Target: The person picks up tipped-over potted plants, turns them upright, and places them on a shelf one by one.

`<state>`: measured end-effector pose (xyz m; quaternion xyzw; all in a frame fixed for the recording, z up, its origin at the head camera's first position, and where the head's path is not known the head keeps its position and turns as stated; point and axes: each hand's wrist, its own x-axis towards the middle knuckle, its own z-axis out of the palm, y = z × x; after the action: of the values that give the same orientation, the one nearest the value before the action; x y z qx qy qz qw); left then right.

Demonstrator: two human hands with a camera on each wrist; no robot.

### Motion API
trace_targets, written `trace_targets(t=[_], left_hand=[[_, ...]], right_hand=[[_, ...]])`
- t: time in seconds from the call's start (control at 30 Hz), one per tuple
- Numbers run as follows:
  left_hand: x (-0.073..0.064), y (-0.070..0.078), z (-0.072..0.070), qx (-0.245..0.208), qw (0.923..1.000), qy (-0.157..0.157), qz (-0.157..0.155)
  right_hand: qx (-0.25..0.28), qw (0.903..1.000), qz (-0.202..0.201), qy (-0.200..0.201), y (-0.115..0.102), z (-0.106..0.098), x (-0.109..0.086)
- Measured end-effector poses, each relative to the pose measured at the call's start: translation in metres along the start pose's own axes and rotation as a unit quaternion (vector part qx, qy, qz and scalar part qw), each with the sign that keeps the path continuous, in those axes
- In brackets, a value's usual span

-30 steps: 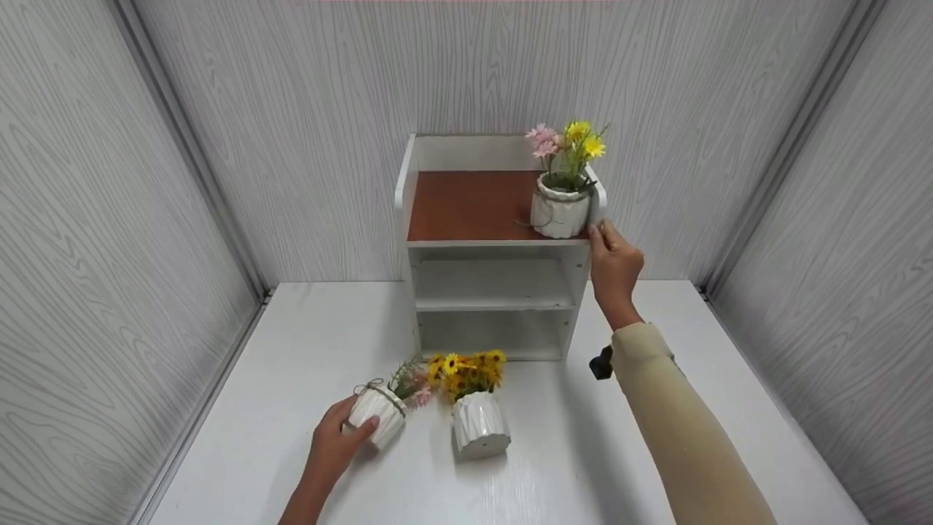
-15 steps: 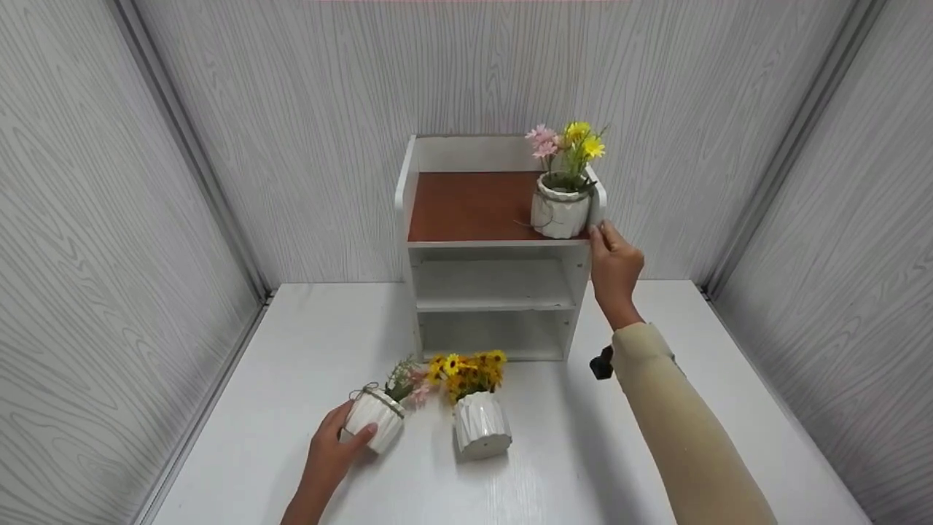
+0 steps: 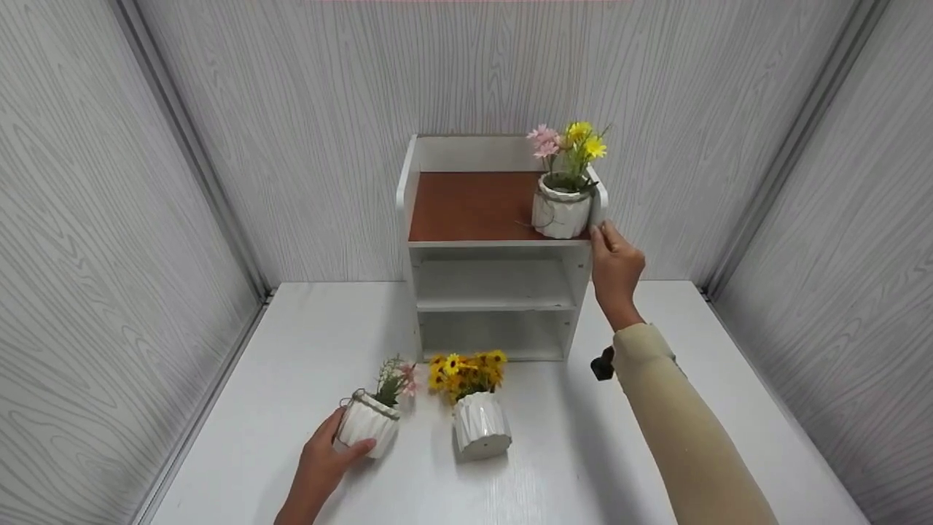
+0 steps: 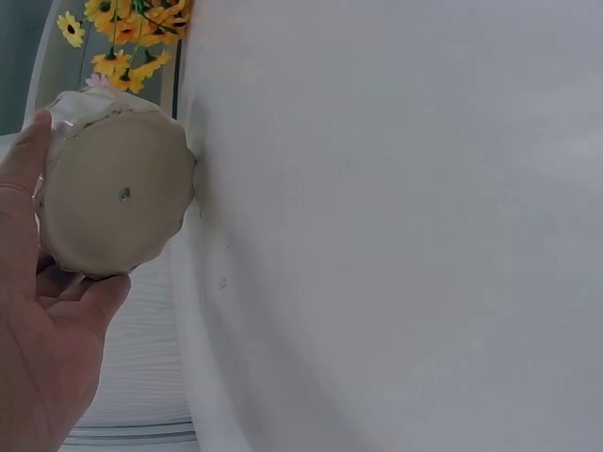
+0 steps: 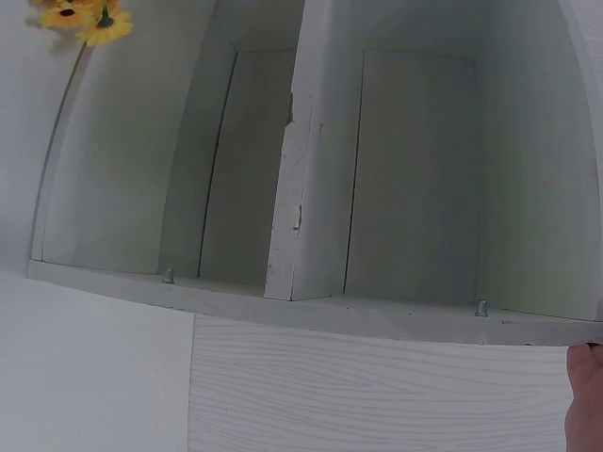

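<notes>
My left hand (image 3: 321,461) grips a white ribbed flower pot (image 3: 369,426) tied with twine, holding pink and pale flowers. The pot leans, flowers pointing away from me. In the left wrist view, its round base (image 4: 121,198) faces the camera, with fingers and thumb around the side. My right hand (image 3: 617,271) pinches the right side panel of a small white shelf unit (image 3: 503,245), just below its brown top board. In the right wrist view, only a bit of that hand (image 5: 586,400) shows, at the panel edge.
A similar pot with pink and yellow flowers (image 3: 560,214) stands upright at the top board's right end. Another white pot (image 3: 482,425) lies on the white table (image 3: 539,488), its orange-yellow flowers (image 3: 470,373) toward the shelf unit. Grey wood-grain walls (image 3: 328,146) surround the table.
My left hand has shifted slightly left and toward me, turning its pot more upright and drawing the pink flowers away from the orange-yellow ones. My right hand stays at the shelf unit.
</notes>
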<state>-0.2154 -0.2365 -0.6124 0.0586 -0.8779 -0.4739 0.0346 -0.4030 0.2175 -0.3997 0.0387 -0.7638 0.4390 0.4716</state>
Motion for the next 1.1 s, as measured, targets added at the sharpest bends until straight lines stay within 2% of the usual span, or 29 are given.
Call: trace_targets(t=[0.37,0.63,0.8,1.1], left_hand=[[-0.003,-0.003,-0.005,0.035,0.9987,-0.021,-0.032],[-0.008,0.001,-0.007,0.047,0.9975,-0.029,-0.043],[-0.010,-0.001,-0.005,0.032,0.9988,-0.012,-0.035],[-0.004,0.001,0.004,0.001,0.9996,0.018,-0.023]], right_hand=[[0.002,1.0000,0.001,-0.007,0.003,0.001,-0.001],[0.013,0.9998,-0.006,0.012,0.003,0.003,-0.001],[0.007,1.0000,0.001,0.000,0.003,0.001,-0.002],[0.000,1.0000,0.000,0.003,0.002,0.001,0.000]])
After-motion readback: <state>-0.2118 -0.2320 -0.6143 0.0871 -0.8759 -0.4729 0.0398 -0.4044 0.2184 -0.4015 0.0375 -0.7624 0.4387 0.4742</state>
